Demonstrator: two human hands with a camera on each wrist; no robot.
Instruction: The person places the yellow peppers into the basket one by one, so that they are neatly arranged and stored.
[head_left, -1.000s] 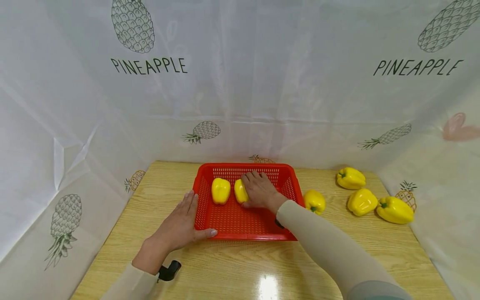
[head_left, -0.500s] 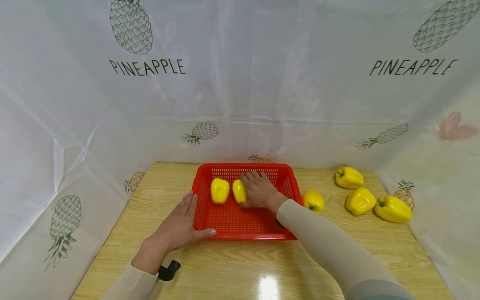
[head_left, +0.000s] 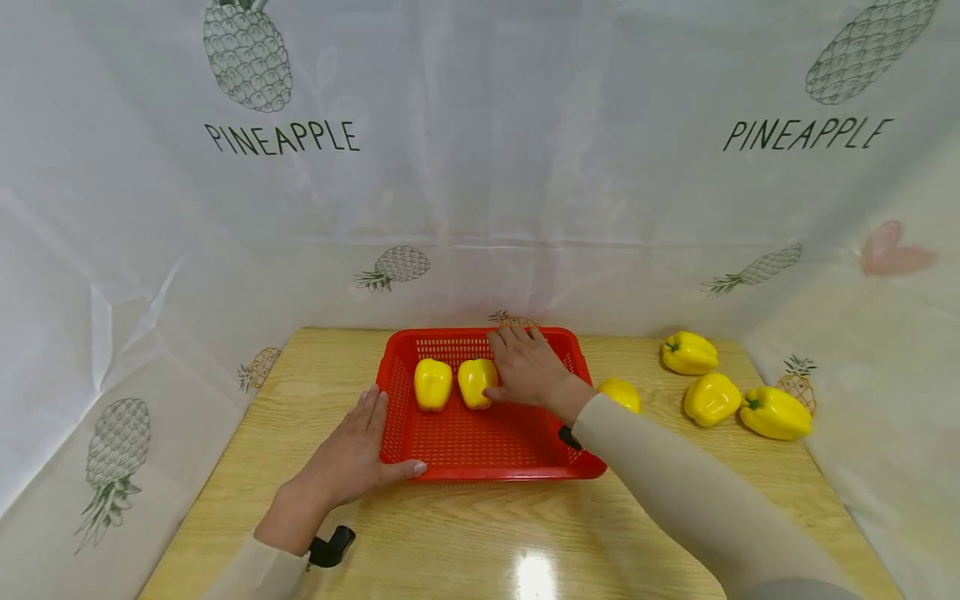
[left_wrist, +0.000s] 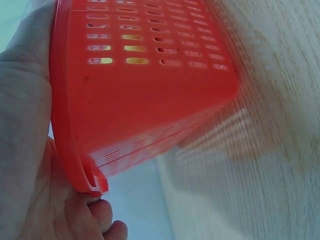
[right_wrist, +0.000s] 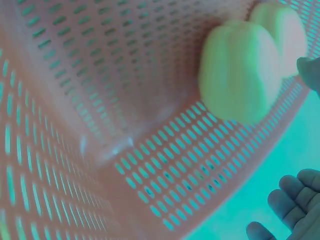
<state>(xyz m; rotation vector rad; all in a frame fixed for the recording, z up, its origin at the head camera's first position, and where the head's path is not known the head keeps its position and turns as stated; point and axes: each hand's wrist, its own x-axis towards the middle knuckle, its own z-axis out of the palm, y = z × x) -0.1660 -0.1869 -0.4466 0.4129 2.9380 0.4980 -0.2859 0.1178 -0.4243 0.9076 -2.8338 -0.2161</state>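
Two yellow bell peppers sit side by side in a red perforated basket [head_left: 480, 474], toward its back left. My right hand [head_left: 525, 363] is over the basket, beside the right bell pepper [head_left: 475, 383]. Its fingers reach toward the back rim, and the thumb tip overlaps the pepper's lower right side in the head view. The left bell pepper [head_left: 432, 385] has nothing touching it. My left hand [head_left: 347, 454] rests against the basket's front left corner, fingers along the left rim and thumb over the front rim. In the left wrist view the palm lies against the basket rim [left_wrist: 62, 115].
Outside the basket's right side, one yellow bell pepper [head_left: 621, 393] is partly hidden by the right sleeve. Three more bell peppers [head_left: 712, 398] lie at the back right of the wooden table [head_left: 450, 542]. A pineapple-print curtain [head_left: 465, 167] surrounds the table's back and sides.
My right hand has loosened from the right bell pepper and shifted slightly right, and more of that pepper shows now. The left hand stays on the basket. The head view has turned slightly right.
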